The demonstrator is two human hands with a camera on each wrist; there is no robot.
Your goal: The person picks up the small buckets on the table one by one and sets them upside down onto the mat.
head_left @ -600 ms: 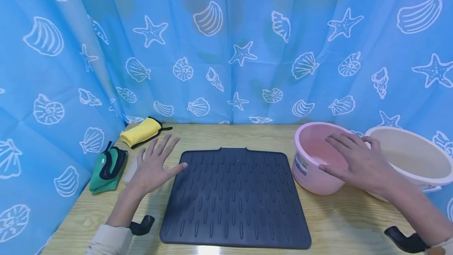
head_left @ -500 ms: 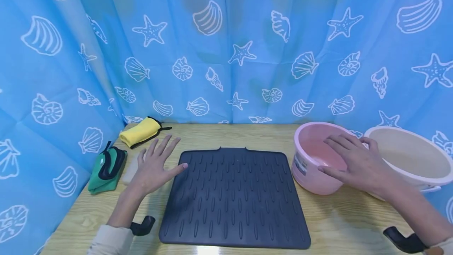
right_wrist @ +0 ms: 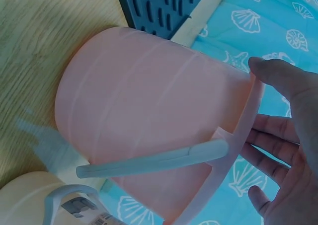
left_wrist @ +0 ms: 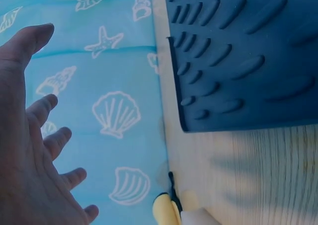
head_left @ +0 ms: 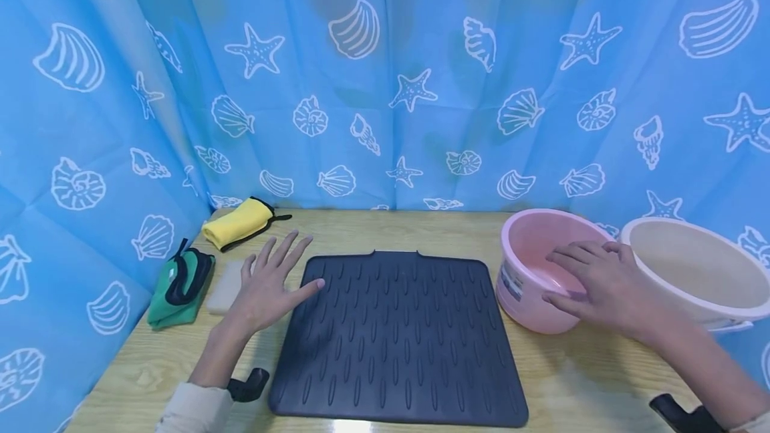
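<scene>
round pink bucket [head_left: 535,296], standing up, its top open, pale handle [right_wrist: 154,160] hanging down its side, right hand [head_left: 601,286] close by its rim, dark bumpy mat [head_left: 397,339], lying flat left of the bucket, left hand [head_left: 269,293] near its left edge

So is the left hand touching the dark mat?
Apart: in the left wrist view, blue curtain and a strip of tabletop show between the left hand and dark mat.

Bare left hand [head_left: 267,291] and right hand [head_left: 603,282], a pale cream sleeve [head_left: 195,409] on the left, and a bent, smooth black fitting [head_left: 248,387] at each wrist.
</scene>
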